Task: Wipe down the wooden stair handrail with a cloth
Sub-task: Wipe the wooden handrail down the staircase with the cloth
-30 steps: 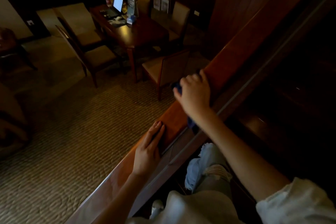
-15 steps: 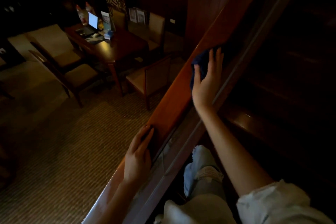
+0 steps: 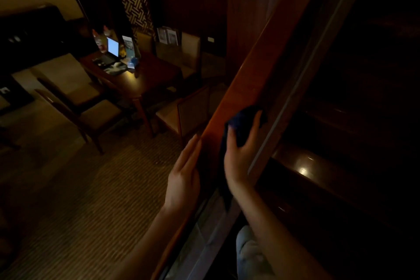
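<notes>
Right hand (image 3: 241, 154) flat on dark cloth (image 3: 246, 115) on handrail (image 3: 250, 75); left hand (image 3: 184, 175) beside

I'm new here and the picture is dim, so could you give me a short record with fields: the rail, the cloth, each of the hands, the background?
Handrail: polished wood, running diagonally up to the right
Cloth: dark blue, lying on the rail, one end hanging down
Left hand: fingers straight, resting on the rail's outer edge
Right hand: spread flat, pressing the cloth onto the rail
Background: wooden table with a lit laptop, chairs, carpet
</notes>
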`<state>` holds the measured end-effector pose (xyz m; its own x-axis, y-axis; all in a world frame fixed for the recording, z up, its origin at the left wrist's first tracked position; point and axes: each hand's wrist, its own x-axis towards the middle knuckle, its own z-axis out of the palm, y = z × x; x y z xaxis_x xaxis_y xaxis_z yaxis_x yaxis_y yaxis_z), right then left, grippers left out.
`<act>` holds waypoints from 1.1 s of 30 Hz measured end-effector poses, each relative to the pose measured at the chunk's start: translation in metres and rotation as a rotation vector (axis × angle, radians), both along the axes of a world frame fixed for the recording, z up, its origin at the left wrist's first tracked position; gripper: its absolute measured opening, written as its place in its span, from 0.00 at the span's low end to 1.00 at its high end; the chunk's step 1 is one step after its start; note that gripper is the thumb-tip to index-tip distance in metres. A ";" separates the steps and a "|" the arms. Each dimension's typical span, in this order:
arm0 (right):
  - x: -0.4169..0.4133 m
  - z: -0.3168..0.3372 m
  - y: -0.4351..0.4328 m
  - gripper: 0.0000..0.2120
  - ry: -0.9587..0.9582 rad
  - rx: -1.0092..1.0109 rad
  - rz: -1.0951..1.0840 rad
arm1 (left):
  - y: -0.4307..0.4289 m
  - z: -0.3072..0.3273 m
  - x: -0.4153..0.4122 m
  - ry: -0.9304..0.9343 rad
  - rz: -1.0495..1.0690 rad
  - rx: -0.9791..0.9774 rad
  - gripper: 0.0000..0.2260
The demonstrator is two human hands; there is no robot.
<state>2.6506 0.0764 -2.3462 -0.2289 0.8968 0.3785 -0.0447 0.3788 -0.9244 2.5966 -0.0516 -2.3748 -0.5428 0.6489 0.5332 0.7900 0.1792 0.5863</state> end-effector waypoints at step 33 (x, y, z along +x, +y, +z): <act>0.016 0.048 0.079 0.24 -0.687 0.954 0.739 | 0.066 0.020 0.049 -0.395 0.757 -0.076 0.18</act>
